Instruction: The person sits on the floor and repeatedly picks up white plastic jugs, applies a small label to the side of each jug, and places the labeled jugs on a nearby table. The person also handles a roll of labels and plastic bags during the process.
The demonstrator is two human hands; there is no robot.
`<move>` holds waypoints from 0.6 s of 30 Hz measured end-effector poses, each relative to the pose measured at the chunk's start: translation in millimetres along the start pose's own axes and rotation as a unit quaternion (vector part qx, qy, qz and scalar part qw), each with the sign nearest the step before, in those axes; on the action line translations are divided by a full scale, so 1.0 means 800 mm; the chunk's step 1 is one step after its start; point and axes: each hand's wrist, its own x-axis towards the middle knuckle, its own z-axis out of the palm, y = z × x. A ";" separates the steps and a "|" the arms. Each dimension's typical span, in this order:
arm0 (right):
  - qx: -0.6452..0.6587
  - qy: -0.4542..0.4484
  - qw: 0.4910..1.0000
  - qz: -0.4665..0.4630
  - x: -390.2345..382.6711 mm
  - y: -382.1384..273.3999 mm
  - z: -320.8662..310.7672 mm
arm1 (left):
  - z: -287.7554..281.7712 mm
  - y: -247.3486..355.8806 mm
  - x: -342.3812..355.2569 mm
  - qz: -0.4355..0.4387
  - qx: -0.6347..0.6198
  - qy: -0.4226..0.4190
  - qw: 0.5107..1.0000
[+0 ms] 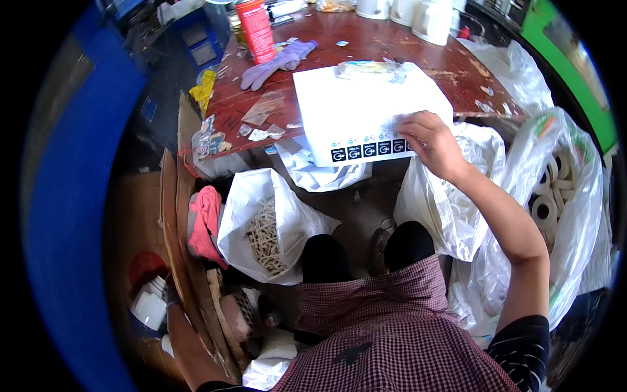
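A white sheet [372, 104] lies on the red table and hangs a little over its near edge, with a row of black square stickers [370, 150] along its lower border. My right hand [431, 140] is closed at the right end of that row, thumb and fingertips pinching the sheet's edge there. Far down at the left, my left hand [172, 299] reaches past an upright cardboard flap [179, 242]. It is beside white plastic pieces [151, 304] near a red round container [147, 266]; its fingers are hidden in shadow. A clear plastic packet [369, 70] rests on the sheet's far part.
On the worn red table [313, 95] are a purple glove [277, 65], a red can [255, 29] and white cylindrical parts [432, 21]. Below stand a white sack of small beige pieces [264, 242], a white bag [441, 196] and a clear bag of white rings [555, 196].
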 end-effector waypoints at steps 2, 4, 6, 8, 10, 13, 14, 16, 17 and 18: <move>0.028 0.018 0.999 -0.023 0.009 -0.011 0.027 | -0.002 -0.004 0.008 0.020 0.013 0.002 1.000; 0.090 0.057 0.993 -0.048 0.008 -0.028 0.052 | -0.009 -0.001 0.009 0.047 0.027 0.002 0.999; 0.149 0.002 0.987 -0.057 -0.007 -0.044 0.065 | -0.018 0.006 0.001 0.069 0.043 0.000 0.997; 0.163 -0.034 0.984 -0.060 -0.037 -0.059 0.067 | -0.029 0.016 -0.017 0.087 0.062 0.002 0.994; 0.151 -0.067 0.986 -0.020 -0.073 -0.063 0.061 | -0.044 0.025 -0.038 0.108 0.083 0.000 0.991; 0.172 -0.023 0.979 0.110 -0.127 -0.044 0.043 | -0.077 0.037 -0.069 0.139 0.113 -0.006 0.984; 0.181 -0.011 0.970 0.165 -0.144 -0.036 0.037 | -0.091 0.041 -0.080 0.157 0.130 -0.010 0.979; 0.148 -0.034 0.943 0.297 -0.167 -0.015 0.023 | -0.129 0.049 -0.105 0.227 0.139 0.004 0.964; 0.144 -0.021 0.946 0.288 -0.174 -0.010 0.018 | -0.149 0.055 -0.121 0.280 0.183 0.071 0.940; 0.134 -0.047 0.934 0.327 -0.175 -0.009 0.016 | -0.177 0.064 -0.136 0.309 0.053 0.081 0.946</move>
